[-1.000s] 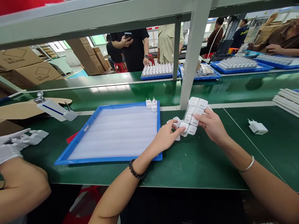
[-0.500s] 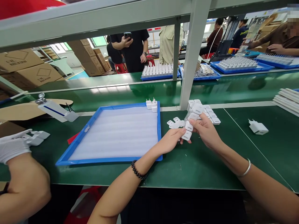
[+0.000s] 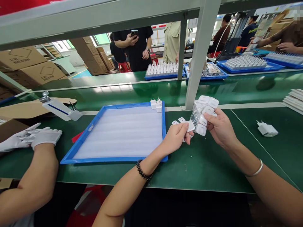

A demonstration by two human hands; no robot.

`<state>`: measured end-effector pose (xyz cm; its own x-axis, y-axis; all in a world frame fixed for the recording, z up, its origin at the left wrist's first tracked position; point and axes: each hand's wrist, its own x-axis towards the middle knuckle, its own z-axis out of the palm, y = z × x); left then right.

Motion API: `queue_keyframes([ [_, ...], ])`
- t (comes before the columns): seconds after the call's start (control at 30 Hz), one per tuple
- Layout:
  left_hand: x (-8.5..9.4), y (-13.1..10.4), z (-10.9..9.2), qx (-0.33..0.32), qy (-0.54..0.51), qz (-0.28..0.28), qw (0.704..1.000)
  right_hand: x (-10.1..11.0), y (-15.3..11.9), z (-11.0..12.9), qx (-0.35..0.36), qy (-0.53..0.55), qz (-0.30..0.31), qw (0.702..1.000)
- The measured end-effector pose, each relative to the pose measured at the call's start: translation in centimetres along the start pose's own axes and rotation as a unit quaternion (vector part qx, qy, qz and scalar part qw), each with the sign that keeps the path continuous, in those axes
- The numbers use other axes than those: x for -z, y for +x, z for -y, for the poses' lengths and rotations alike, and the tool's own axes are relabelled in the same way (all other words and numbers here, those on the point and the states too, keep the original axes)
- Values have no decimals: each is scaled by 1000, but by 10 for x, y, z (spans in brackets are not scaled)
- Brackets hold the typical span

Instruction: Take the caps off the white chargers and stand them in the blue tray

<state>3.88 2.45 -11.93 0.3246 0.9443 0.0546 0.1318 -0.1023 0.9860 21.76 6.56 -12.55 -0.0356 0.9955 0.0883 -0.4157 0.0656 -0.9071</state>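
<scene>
My right hand (image 3: pixel 219 126) pinches a bunch of small white charger covers (image 3: pixel 208 109) in crinkled clear film. To its left, my left hand (image 3: pixel 176 136) is closed, thumb over fingers, on a white charger cover (image 3: pixel 190 126) at the edge of the film. Whether that cover is still joined to the film I cannot tell. Loose white covers (image 3: pixel 181 119) lie on the bench just behind my left hand, partly hidden by it. Left of my hands sits a blue-rimmed tray (image 3: pixel 113 160) with a white foam liner; white plug chargers (image 3: pixel 159 106) stand at its far right corner.
A single white charger (image 3: pixel 267 129) lies on the green bench at right. White stacked trays (image 3: pixel 294 101) are at the far right edge. A grey post (image 3: pixel 199 60) rises behind my hands. At left, a co-worker's gloved hands (image 3: pixel 47 137) work near a white pump bottle (image 3: pixel 58 108).
My hands have moved apart. The right one has lifted the filmed covers up and to the right, while the left grips one cover. The co-worker's second gloved hand has come into view.
</scene>
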Motion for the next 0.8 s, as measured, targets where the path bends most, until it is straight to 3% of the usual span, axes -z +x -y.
queue_keyframes([
  [0.17, 2, -1, -1, 28, 111, -78, 990, 17, 18, 4, 97, 4, -72, 993],
  [0.23, 4, -2, -1, 66, 170, -81, 980, 25, 26, 8, 123, 9, -84, 989],
  [0.37, 9, -1, 2, 109, 318, -61, 940, 26, 25, 7, 48, -49, -12, 998],
  [0.43, 10, 0, 4, 72, 343, -107, 931, 19, 17, 3, -4, -84, 51, 995],
  [0.53, 10, 2, 7, -24, 274, -154, 949, 6, 4, -4, -58, -114, 150, 980],
  [0.63, 8, 3, 13, -87, 220, -112, 965, -1, -5, -11, -77, -125, 210, 967],
  [0.8, 4, 1, 17, -133, 289, -62, 946, -3, -6, -19, -73, -146, 202, 966],
])
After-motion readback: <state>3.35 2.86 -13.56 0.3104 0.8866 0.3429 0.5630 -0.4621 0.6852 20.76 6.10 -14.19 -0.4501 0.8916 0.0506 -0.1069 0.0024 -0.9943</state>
